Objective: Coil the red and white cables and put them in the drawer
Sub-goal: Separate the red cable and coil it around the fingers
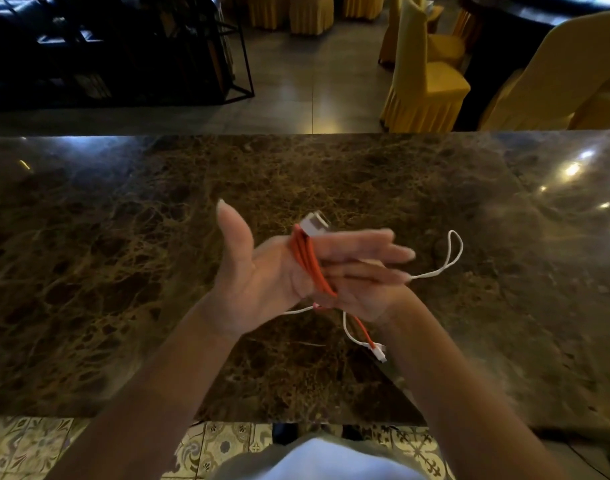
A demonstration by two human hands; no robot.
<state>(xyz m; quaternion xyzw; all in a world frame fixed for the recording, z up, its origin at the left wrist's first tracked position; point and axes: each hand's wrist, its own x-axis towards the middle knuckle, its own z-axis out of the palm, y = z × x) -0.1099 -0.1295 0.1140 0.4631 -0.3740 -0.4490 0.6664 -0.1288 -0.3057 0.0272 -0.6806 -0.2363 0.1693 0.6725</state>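
The red cable (308, 263) is wound in several turns around the fingers of my left hand (258, 275), which lies palm up with the thumb raised. A white plug (315, 223) sticks up at the top of the coil. My right hand (364, 299) is pressed under and against the left fingers, closed on the coil's lower end. The red tail hangs below it to a white connector (379, 353). The white cable (452, 254) runs loose, looping out to the right past the fingertips and trailing under both hands. No drawer is in view.
Both hands hover over a dark brown marble counter (123, 271) with its near edge just in front of me. Beyond its far edge are yellow-covered chairs (424, 77) and a dark metal-framed shelf (158, 46). Patterned floor tiles (36, 445) show below.
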